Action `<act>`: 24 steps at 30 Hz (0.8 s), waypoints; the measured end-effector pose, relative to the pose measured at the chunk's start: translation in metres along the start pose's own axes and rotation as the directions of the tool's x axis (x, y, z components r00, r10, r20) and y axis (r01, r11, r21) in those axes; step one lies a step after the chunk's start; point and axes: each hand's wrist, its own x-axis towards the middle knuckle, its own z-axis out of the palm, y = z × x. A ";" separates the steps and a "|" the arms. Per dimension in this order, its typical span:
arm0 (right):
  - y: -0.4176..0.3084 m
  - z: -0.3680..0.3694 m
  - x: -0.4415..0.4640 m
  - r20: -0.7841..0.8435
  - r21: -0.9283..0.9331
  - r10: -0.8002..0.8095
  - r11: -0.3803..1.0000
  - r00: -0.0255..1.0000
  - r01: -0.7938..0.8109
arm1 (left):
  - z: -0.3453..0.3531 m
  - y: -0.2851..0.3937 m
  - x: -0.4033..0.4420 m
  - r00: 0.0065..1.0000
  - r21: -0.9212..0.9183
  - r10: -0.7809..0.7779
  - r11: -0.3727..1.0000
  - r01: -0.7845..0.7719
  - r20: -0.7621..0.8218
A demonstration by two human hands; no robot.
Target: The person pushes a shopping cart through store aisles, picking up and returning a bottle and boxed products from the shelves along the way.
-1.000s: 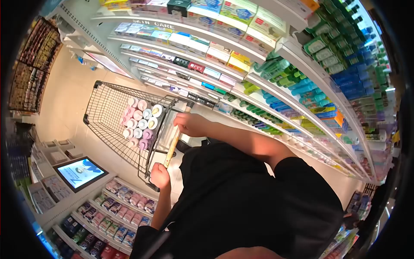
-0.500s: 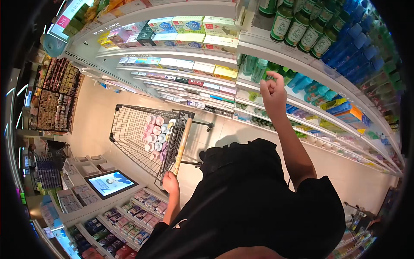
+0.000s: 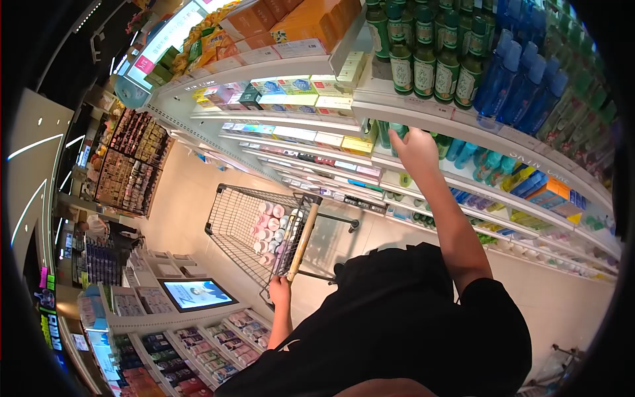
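My left hand [image 3: 280,291] is closed round the near end of the pale handle [image 3: 303,241] of a shopping cart. Inside the wire cart [image 3: 241,205] stand several pink, white and lilac bottles [image 3: 272,225]. Stretched out to the shelf is my right hand [image 3: 418,151], with its back towards me. One digit points at a translucent green bottle [image 3: 383,134] on the shelf under the top one. The other fingertips are hidden behind the hand, so I cannot tell whether it grips anything.
Above my right hand, the top shelf [image 3: 423,108] carries green labelled bottles [image 3: 424,74] and blue spray bottles [image 3: 503,76]. Boxed products [image 3: 307,30] fill the shelf section to the left. A lit screen [image 3: 196,294] and low product racks stand beside the cart. A person [image 3: 99,225] is far left.
My right hand has moved up to the shelf among the green bottles, its digit now extended rather than curled. The view has swung, shifting the cart rightward; my left hand stays on the handle.
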 end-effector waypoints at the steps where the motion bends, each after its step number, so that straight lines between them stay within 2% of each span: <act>1: 0.005 0.000 -0.001 0.045 -0.005 -0.002 1.000 0.999 0.002 | -0.003 0.011 -0.002 0.998 -0.038 0.042 0.998 -0.043 -0.038; 2: 0.007 0.001 -0.003 0.097 -0.010 -0.008 1.000 0.995 0.009 | -0.001 0.025 -0.004 0.980 -0.103 0.141 0.982 -0.156 -0.137; 3: 0.004 -0.001 -0.005 0.103 -0.005 -0.018 1.000 0.995 0.019 | 0.001 0.040 -0.005 0.969 -0.201 0.199 0.953 -0.227 -0.149; 5: -0.006 -0.008 -0.017 0.062 0.190 -0.055 0.981 0.997 0.042 | 0.006 0.083 -0.014 0.962 -0.398 0.246 0.875 -0.275 -0.121; 7: -0.019 -0.015 -0.030 0.060 0.212 -0.067 0.976 0.996 0.053 | 0.000 0.138 -0.029 0.959 -0.530 0.277 0.823 -0.203 0.063; 9: -0.022 -0.017 -0.049 0.060 0.236 -0.075 0.970 0.995 0.059 | -0.008 0.201 -0.052 0.885 -0.735 0.361 0.677 -0.032 0.293; 11: -0.018 -0.021 -0.072 -0.005 0.202 -0.305 0.932 0.952 0.299 | -0.007 0.229 -0.058 0.817 -0.783 0.440 0.622 0.023 0.374; 12: -0.023 -0.029 -0.080 -0.029 0.191 -0.405 0.895 0.914 0.403 | -0.011 0.247 -0.062 0.822 -0.781 0.432 0.624 0.025 0.372; 13: -0.029 -0.036 -0.089 -0.024 0.200 -0.407 0.893 0.913 0.404 | -0.019 0.268 -0.067 0.781 -0.807 0.407 0.555 0.201 0.474; 14: -0.039 -0.041 -0.100 0.008 0.349 -0.353 0.878 0.936 0.329 | -0.025 0.286 -0.072 0.724 -0.800 0.391 0.471 0.373 0.568; 15: -0.048 -0.047 -0.111 0.049 0.486 -0.301 0.840 0.952 0.241 | -0.031 0.304 -0.076 0.731 -0.800 0.382 0.470 0.373 0.565; 16: -0.055 -0.054 -0.120 0.143 0.574 -0.248 0.810 0.958 0.124 | -0.036 0.321 -0.080 0.671 -0.772 0.385 0.372 0.516 0.634; 17: -0.058 -0.053 -0.129 0.148 0.580 -0.252 0.805 0.956 0.123 | -0.038 0.329 -0.082 0.602 -0.716 0.400 0.267 0.645 0.691; 18: -0.061 -0.052 -0.138 0.269 0.746 -0.180 0.660 0.946 -0.087 | -0.038 0.329 -0.081 0.608 -0.720 0.396 0.266 0.642 0.688; 19: -0.061 -0.052 -0.144 0.400 0.836 -0.137 0.460 0.906 -0.299 | -0.039 0.329 -0.081 0.544 -0.669 0.429 0.225 0.709 0.721; 20: -0.062 -0.054 -0.149 0.497 0.827 -0.124 0.368 0.859 -0.425 | -0.040 0.328 -0.082 0.477 -0.608 0.462 0.189 0.771 0.748; 21: -0.060 -0.052 -0.151 0.498 0.828 -0.122 0.361 0.859 -0.429 | -0.042 0.324 -0.083 0.479 -0.609 0.456 0.193 0.769 0.750; 23: -0.051 -0.045 -0.151 0.564 0.814 -0.099 0.230 0.820 -0.533 | -0.049 0.314 -0.083 0.380 -0.535 0.519 0.186 0.824 0.766; 24: -0.047 -0.042 -0.149 0.576 0.800 -0.066 0.251 0.815 -0.545 | -0.054 0.312 -0.087 0.364 -0.531 0.531 0.203 0.822 0.766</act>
